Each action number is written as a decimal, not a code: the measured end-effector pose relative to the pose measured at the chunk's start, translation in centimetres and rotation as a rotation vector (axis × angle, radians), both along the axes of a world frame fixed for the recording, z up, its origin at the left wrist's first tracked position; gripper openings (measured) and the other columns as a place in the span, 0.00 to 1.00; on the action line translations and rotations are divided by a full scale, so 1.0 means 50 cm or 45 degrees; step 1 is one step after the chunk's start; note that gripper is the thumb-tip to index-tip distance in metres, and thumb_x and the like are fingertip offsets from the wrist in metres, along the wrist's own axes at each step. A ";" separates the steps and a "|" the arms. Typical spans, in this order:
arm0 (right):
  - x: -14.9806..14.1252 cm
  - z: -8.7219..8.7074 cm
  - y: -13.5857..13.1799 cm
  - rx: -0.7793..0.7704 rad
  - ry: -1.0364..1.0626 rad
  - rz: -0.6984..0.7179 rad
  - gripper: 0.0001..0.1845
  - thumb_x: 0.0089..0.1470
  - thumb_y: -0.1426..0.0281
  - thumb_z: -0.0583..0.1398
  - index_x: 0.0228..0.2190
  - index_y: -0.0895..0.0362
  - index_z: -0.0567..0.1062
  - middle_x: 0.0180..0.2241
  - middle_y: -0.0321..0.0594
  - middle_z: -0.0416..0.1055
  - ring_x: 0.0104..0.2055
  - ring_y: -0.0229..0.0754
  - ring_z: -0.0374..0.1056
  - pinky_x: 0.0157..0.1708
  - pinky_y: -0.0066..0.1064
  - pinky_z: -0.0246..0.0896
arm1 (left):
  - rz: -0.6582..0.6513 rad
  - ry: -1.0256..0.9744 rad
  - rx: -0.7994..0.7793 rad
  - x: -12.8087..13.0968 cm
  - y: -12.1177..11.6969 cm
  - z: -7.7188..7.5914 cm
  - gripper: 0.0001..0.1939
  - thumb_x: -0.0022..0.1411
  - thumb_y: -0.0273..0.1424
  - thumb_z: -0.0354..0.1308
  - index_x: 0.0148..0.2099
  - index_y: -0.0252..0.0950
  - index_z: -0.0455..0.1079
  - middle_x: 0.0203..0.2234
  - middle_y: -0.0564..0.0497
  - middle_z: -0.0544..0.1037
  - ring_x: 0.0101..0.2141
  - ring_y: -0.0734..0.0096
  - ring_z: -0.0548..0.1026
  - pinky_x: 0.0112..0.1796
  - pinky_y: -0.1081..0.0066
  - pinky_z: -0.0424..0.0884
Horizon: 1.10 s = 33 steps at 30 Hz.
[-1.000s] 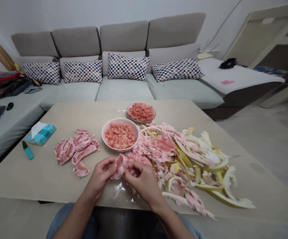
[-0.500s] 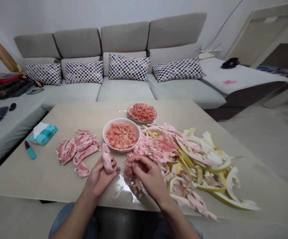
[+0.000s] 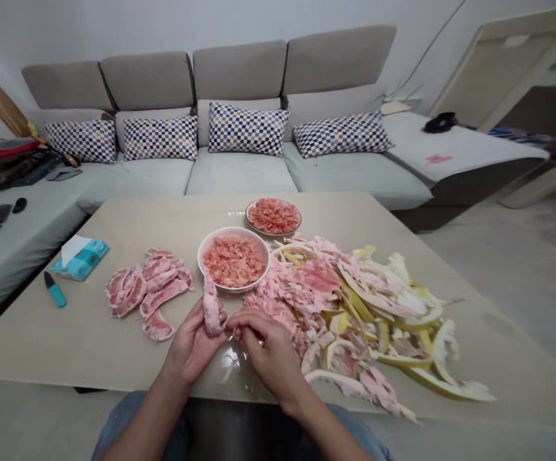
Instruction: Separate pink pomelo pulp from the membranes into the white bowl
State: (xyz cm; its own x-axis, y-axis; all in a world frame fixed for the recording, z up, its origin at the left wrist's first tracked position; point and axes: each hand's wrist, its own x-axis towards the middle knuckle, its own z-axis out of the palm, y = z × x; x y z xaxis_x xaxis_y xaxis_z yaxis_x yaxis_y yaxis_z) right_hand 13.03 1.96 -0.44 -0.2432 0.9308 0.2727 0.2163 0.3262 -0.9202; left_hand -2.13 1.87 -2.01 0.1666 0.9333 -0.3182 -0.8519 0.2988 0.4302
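A pink pomelo segment (image 3: pixel 211 307) stands upright in my left hand (image 3: pixel 190 351), gripped between the thumb and fingers. My right hand (image 3: pixel 272 351) is pinched close beside it, its fingertips meeting the left fingertips; what lies in the pinch, if anything, is too small to make out. Just beyond both hands is a white bowl (image 3: pixel 201 271) of loose pink pomelo pulp (image 3: pixel 234 261). To the left lies a group of unpeeled-looking pomelo segments (image 3: pixel 162 297). On the right, a heap of pink membranes and yellow pomelo rind (image 3: pixel 364 307) spreads beside my right hand.
A dark-rimmed plate (image 3: pixel 299 224) of pulp stands behind the bowl. At the table's left are a blue tissue pack (image 3: pixel 88 259) and a small knife with a teal handle (image 3: pixel 57 296). A grey sofa (image 3: pixel 239 171) with checked cushions runs behind the table (image 3: pixel 138 218).
My left hand has turned the segment upright. My right hand drew away to the right over the table, then came back to the left fingertips.
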 end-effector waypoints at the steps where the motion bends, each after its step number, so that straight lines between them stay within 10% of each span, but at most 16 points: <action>1: 0.000 0.001 -0.001 0.022 -0.003 -0.021 0.15 0.52 0.79 0.53 0.27 0.55 0.78 0.29 0.40 0.74 0.34 0.41 0.69 0.36 0.31 0.64 | 0.006 0.006 -0.002 0.000 0.000 0.001 0.04 0.59 0.23 0.56 0.37 0.35 0.71 0.32 0.51 0.73 0.31 0.73 0.71 0.39 0.66 0.70; 33: 0.003 -0.003 0.006 -0.017 -0.160 -0.014 0.08 0.53 0.72 0.59 0.35 0.55 0.78 0.32 0.40 0.74 0.32 0.40 0.68 0.31 0.29 0.63 | 0.096 -0.074 -0.090 -0.005 0.007 -0.014 0.03 0.60 0.24 0.57 0.36 0.36 0.70 0.31 0.52 0.73 0.31 0.74 0.72 0.40 0.65 0.70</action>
